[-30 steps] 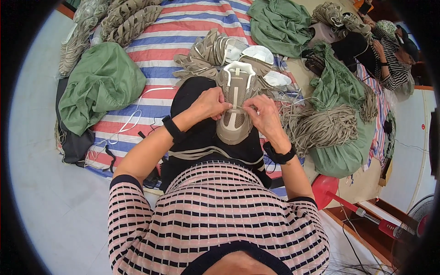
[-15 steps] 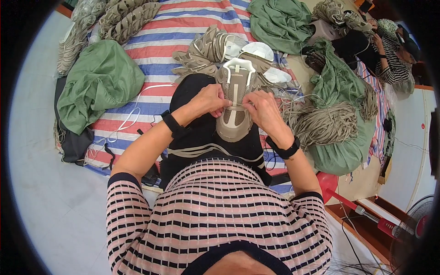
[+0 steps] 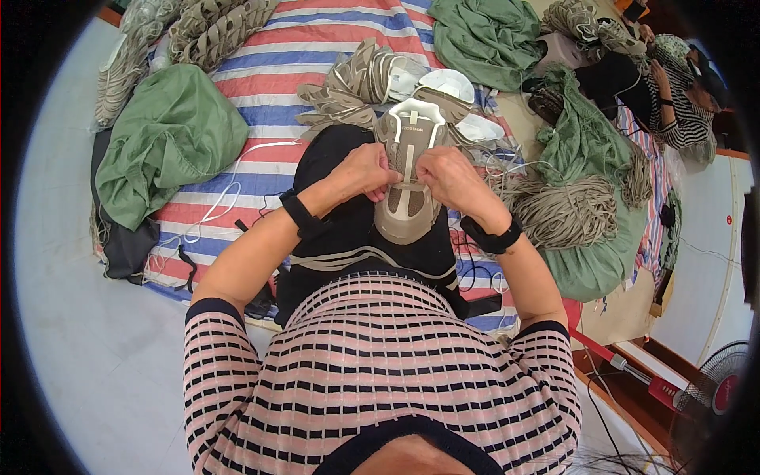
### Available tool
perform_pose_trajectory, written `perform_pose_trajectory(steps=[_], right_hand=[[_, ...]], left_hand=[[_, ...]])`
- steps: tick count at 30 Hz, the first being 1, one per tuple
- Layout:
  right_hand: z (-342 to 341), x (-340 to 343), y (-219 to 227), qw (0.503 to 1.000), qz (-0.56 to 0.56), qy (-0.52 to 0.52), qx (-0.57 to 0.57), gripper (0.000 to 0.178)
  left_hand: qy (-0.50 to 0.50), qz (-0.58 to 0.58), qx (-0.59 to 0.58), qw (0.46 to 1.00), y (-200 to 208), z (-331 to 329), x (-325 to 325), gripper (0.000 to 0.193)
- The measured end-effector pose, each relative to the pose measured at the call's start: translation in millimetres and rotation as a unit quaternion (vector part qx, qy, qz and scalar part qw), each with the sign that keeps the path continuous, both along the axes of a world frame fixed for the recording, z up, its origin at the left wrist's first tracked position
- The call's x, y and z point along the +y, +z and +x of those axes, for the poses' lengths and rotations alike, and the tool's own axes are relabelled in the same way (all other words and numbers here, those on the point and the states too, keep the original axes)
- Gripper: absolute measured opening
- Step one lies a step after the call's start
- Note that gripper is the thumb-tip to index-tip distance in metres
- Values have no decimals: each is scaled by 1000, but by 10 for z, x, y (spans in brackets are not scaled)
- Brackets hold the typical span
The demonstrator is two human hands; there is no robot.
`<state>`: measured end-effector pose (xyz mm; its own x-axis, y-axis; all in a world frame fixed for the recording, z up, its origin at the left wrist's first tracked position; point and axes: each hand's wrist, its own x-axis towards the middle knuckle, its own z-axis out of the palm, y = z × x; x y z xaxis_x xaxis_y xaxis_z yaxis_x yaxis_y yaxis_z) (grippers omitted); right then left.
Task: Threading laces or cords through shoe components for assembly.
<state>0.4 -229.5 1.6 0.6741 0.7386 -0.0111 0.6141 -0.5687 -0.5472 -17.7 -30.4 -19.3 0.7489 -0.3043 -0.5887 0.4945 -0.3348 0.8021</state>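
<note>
A taupe shoe upper (image 3: 406, 225) with a white-lined collar rests on my lap, its toe toward me. A flat beige shoelace (image 3: 411, 186) runs across its front below the tongue. My left hand (image 3: 369, 171) is closed in a pinch at the shoe's left edge, thumb and finger on the lace. At the right edge my right hand (image 3: 454, 177) is closed with fingers curled at the lace; its fingertips are partly hidden. More pale laces (image 3: 366, 255) lie over my dark-clothed thighs.
Beyond my knees several taupe uppers (image 3: 360, 79) are piled on a striped sheet (image 3: 273, 79). A lace bundle (image 3: 571, 212) lies at right on a green sack (image 3: 590, 265). Green cloth (image 3: 170, 142) sits at left. A person (image 3: 673, 95) works far right; a fan (image 3: 716, 380) stands near right.
My right hand has turned and shifted slightly up along the shoe's edge. My left hand stays almost in place; the upper has shifted slightly right.
</note>
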Motion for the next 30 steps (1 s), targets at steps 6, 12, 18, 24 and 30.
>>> perform_pose_trajectory(steps=[6,12,18,24,30], right_hand=[[-149,-31,-23,976,121,-133,125,10],[-178,-65,29,977,73,-151,131,13],[-236,-12,-36,988,52,-140,30,7],[-372,50,-137,969,138,-205,25,6],[-455,18,-390,899,273,-293,178,9]], left_hand=[[-8,9,1,1000,-47,21,27,28],[-4,-16,-9,1000,-84,-28,9,29],[-3,-24,6,1000,-120,-29,5,29],[-8,-8,-10,1000,-67,29,43,28],[-26,13,-15,999,-58,58,15,29]])
